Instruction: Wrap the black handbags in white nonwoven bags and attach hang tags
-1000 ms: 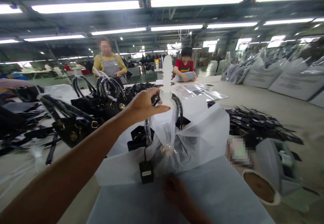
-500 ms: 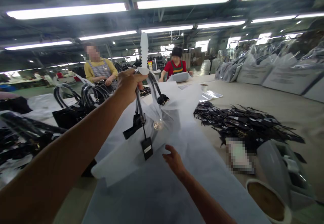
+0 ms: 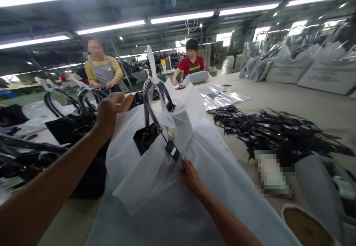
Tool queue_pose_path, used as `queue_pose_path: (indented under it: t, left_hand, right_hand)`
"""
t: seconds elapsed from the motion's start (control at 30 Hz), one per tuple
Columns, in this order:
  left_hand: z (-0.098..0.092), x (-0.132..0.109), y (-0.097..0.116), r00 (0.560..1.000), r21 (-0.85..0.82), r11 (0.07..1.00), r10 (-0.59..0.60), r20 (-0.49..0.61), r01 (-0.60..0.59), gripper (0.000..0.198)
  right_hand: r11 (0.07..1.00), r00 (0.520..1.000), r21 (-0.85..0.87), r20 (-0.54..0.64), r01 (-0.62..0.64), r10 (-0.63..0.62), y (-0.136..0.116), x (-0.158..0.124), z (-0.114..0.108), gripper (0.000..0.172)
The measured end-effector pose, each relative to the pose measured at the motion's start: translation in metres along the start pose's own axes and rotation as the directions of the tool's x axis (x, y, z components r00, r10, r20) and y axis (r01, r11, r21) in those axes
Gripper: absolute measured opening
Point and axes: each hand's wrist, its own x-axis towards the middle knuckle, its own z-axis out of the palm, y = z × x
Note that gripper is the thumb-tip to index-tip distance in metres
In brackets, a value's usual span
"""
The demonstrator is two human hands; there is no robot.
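Observation:
A black handbag [image 3: 144, 138] stands in front of me, mostly covered by thin white tissue paper [image 3: 139, 190]. Its handles [image 3: 148, 105] rise upright, wrapped in clear plastic and gathered at the top by a white toothed strap [image 3: 151, 62]. From the handle base hangs a black tag [image 3: 172, 150]. My left hand [image 3: 112, 110] is in the air to the left of the handles, holding nothing, its fingers stretched out. Just below the tag, my right hand [image 3: 191, 175] has its fingers closed at the white covering; the fingertips are partly hidden.
More black handbags [image 3: 66, 127] crowd the left side. On the right lie a pile of black tags [image 3: 267, 131], clear plastic bags [image 3: 219, 95], a tape roll [image 3: 308, 227] and a grey dispenser [image 3: 319, 186]. Wrapped bags [image 3: 292, 68] line the back right. Two co-workers stand across the table.
My left hand has let go of the handle top and moved left and down. The handbag sits lower, its handles standing alone. My right hand's fingers have closed at the white covering.

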Motion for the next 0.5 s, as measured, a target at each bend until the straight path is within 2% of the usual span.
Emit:
queue_pose_path:
  t: [0.03,0.07,0.1,0.13,0.17,0.2,0.23,0.3,0.33,0.43,0.5]
  left_hand:
    - [-0.007,-0.027,-0.005,0.995,0.076,0.995,0.077,-0.067,-0.072,0.010]
    - [-0.010,-0.058,-0.012,0.953,0.243,0.925,0.302,-0.005,-0.292,0.016]
    - [-0.010,-0.091,-0.021,0.856,0.304,0.801,0.494,0.154,-0.517,0.021]
    - [-0.006,-0.124,-0.032,0.745,0.276,0.693,0.591,0.310,-0.666,0.026]
    - [0.002,-0.155,-0.044,0.660,0.224,0.635,0.616,0.431,-0.739,0.026]
    - [0.012,-0.181,-0.057,0.654,0.230,0.656,0.525,0.545,-0.719,0.027]
    - [0.024,-0.201,-0.072,0.697,0.287,0.696,0.419,0.582,-0.658,0.028]
    - [0.049,-0.220,-0.103,0.799,0.445,0.720,0.251,0.547,-0.532,0.029]
    - [0.060,-0.221,-0.118,0.833,0.501,0.716,0.206,0.513,-0.486,0.031]
    - [0.085,-0.205,-0.155,0.859,0.471,0.756,0.232,0.457,-0.455,0.035]
    - [0.097,-0.193,-0.172,0.874,0.405,0.811,0.244,0.421,-0.422,0.034]
  right_hand:
    - [1.000,1.000,-0.005,0.000,0.004,-0.004,0.002,0.003,-0.002,0.051]
    - [1.000,1.000,-0.009,0.000,0.009,-0.009,0.004,0.005,-0.004,0.051]
    - [1.000,1.000,-0.012,0.000,0.015,-0.015,0.006,0.008,-0.006,0.050]
    - [1.000,1.000,-0.014,0.001,0.021,-0.021,0.007,0.009,-0.008,0.048]
    - [0.999,1.000,-0.014,0.004,0.029,-0.028,0.007,0.010,-0.009,0.046]
    - [0.999,0.999,-0.013,0.008,0.036,-0.036,0.008,0.011,-0.010,0.044]
    - [0.999,0.999,-0.011,0.014,0.044,-0.043,0.008,0.011,-0.010,0.042]
    - [0.998,0.998,-0.008,0.023,0.059,-0.059,0.008,0.009,-0.011,0.039]
    - [0.998,0.998,-0.008,0.025,0.066,-0.066,0.008,0.008,-0.012,0.038]
    - [0.996,0.996,-0.010,0.023,0.088,-0.088,0.008,0.004,-0.013,0.036]
    - [0.995,0.995,-0.012,0.018,0.101,-0.101,0.008,0.003,-0.013,0.035]
